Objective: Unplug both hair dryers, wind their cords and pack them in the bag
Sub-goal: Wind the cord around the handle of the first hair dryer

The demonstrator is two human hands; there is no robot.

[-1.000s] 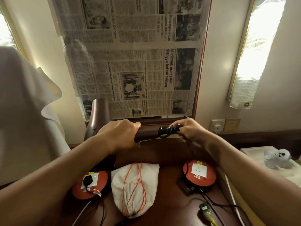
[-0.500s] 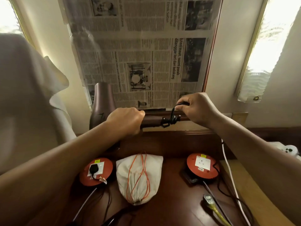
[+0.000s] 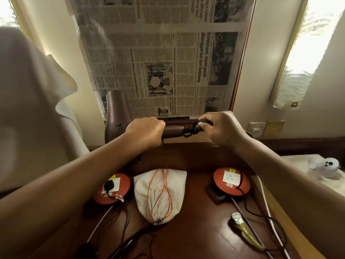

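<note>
Two hands on dryer (image 3: 115,116): left (image 3: 144,130) fisted round handle, axis left-right; right (image 3: 220,128) pinching cord (image 3: 196,128) at handle's right end.

The right hand (image 3: 223,128) has come back down to the end of the hair dryer (image 3: 172,132) handle. Half a second ago it was raised above that end, drawing a loop of black cord (image 3: 197,127) upward; now its fingers (image 3: 206,122) pinch the cord bunched tight against the handle's tip.
</note>
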